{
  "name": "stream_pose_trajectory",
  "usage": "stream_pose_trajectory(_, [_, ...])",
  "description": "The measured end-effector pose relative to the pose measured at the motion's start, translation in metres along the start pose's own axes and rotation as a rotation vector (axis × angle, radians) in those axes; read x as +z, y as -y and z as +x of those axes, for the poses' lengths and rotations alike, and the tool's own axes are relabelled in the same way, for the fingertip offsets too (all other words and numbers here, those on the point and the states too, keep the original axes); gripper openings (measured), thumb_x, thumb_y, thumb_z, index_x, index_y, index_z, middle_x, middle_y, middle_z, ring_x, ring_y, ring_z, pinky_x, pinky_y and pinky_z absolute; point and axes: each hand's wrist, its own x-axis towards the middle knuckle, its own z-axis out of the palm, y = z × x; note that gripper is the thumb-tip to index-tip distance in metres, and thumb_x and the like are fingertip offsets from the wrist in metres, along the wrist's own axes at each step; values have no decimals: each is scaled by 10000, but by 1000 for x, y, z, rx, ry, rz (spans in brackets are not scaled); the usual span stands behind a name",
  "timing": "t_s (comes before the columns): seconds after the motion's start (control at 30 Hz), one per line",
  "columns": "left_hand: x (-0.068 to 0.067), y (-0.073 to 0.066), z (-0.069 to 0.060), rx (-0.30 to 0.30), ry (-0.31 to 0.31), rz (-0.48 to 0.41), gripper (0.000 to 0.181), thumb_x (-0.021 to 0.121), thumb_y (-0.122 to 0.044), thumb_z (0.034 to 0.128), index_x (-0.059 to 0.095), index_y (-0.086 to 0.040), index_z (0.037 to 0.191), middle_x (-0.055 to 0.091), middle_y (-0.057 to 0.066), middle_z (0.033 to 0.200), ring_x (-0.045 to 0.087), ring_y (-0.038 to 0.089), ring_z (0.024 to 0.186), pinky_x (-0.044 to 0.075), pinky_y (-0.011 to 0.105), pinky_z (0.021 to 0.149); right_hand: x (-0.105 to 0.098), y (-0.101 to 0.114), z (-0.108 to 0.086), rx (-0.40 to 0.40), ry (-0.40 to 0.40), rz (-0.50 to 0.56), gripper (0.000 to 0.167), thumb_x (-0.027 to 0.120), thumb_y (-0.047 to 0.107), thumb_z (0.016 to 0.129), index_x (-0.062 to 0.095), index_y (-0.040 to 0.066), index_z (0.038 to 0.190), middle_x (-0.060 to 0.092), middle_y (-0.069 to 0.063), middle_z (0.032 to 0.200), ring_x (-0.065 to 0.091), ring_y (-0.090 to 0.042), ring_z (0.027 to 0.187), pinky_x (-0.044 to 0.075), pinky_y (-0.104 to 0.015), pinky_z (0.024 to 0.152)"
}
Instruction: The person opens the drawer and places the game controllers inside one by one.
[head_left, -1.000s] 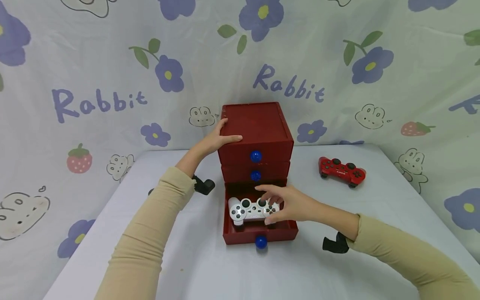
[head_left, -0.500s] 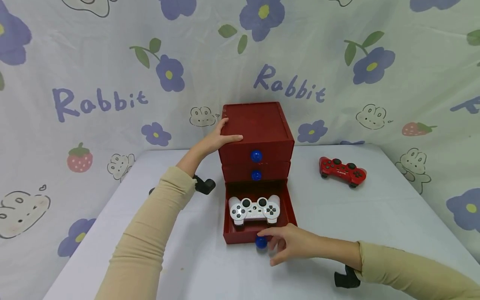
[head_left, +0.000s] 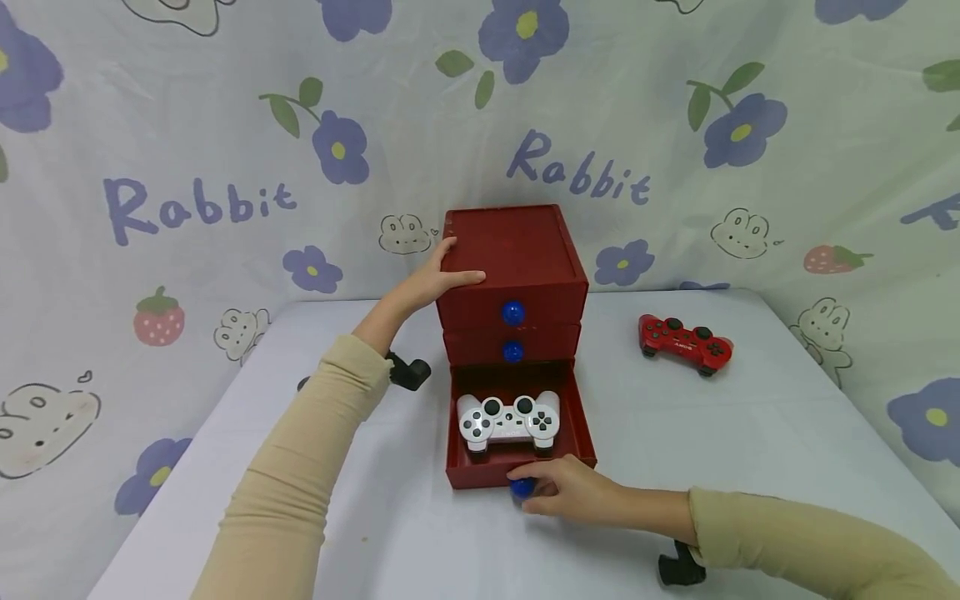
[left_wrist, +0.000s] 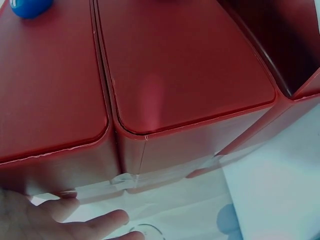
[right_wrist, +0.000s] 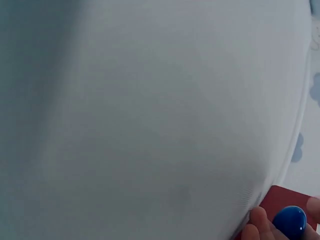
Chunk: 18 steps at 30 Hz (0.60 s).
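One knob [head_left: 520,490], just reached, is pinched by the right hand [head_left: 576,493], so its drawer [head_left: 480,477] seems controllable; the cabinet [head_left: 517,242] is touched by the spread left hand [head_left: 433,280].

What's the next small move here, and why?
Probably push the open bottom drawer inward: the right hand has thumb and fingers at its blue knob, the white gamepad lies inside, and the left hand rests on the red drawer cabinet, likely able to steady it.
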Motion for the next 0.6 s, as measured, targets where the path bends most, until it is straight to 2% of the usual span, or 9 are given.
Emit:
stream_pose_trajectory(0.2, [0, -2, 0, 23, -1, -19, 893, 580, -368, 852, -33, -201, 1478, 77, 110, 1516, 172, 278, 1355, 166, 466, 1096, 2, -4, 4, -21, -72, 30, 284, 645, 111, 847, 648, 71, 1128, 685, -28, 834, 499, 3, 596, 417, -149, 517])
stream_pose_trajectory(0.4, [0, 0, 1, 20, -6, -4, 893, 579, -380, 852, -33, -207, 1478, 69, 101, 1521, 155, 275, 1366, 158, 469, 1098, -1, -6, 9, -37, -103, 11, 269, 658, 103, 836, 665, 75, 1104, 688, -37, 977, 542, -9, 677, 471, -156, 583])
stream_pose_trajectory(0.6, [0, 0, 2, 17, -6, -9, 891, 582, -375, 850, -25, -202, 1478, 80, 105, 1518, 159, 276, 1363, 158, 468, 1099, -5, -11, 15, -39, -123, -13, 266, 662, 95, 831, 670, 71, 1095, 684, -51, 1018, 565, -11, 719, 485, -155, 615])
